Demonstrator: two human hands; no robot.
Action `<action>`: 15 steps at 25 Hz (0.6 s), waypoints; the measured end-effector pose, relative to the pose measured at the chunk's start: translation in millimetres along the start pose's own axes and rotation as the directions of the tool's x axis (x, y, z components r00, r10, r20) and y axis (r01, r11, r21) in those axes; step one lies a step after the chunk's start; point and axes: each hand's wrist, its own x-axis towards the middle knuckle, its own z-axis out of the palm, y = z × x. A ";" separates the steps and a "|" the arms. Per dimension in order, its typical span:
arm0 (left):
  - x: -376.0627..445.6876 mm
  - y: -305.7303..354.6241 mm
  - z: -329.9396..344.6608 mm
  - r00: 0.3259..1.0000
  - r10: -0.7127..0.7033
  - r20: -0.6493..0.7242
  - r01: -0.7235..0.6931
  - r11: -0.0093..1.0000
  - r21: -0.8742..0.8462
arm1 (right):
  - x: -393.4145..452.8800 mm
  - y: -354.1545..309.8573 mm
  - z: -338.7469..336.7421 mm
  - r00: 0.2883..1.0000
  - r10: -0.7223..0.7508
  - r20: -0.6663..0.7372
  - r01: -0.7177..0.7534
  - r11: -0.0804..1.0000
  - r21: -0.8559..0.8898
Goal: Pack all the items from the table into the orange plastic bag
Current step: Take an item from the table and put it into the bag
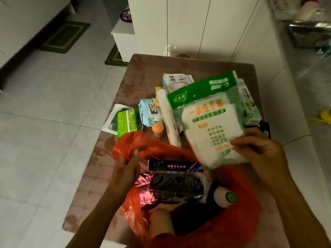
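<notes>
The orange plastic bag [238, 222] lies open at the near end of the table [141, 72]. My left hand [128, 169] grips its left rim and holds it open. My right hand [258, 149] holds a green-and-white packet of disposable gloves [209, 122] tilted above the bag's mouth. Inside the bag lie a dark boxed item [174, 165], a dark wrapped pack [177, 188], a white bottle with a green cap [226, 196] and a pale roll [161, 222].
On the table behind the bag lie a green packet [127, 121], a blue wipes pack [151, 113], a small pink-and-yellow toy [157, 129], a long white roll [170, 120], a white pouch [177, 81] and a green-white box [249, 104]. A white cabinet [188, 25] stands beyond the table.
</notes>
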 end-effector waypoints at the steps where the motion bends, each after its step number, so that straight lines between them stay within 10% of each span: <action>1: -0.1 1.7 -4.9 1.000 0.011 0.019 -0.011 1.000 -0.001 | -10.0 -3.0 -0.8 0.991 0.005 0.131 0.003 0.998 -0.065; 6: -4.7 6.9 -23.5 0.999 -0.001 0.053 0.001 1.000 0.001 | -33.7 64.3 66.2 0.773 0.173 0.610 0.290 0.759 -0.583; 15: -29.4 9.2 -30.9 0.989 -0.127 0.075 0.133 0.988 -0.082 | -35.9 98.2 139.8 0.949 -0.114 0.293 0.314 0.371 -0.874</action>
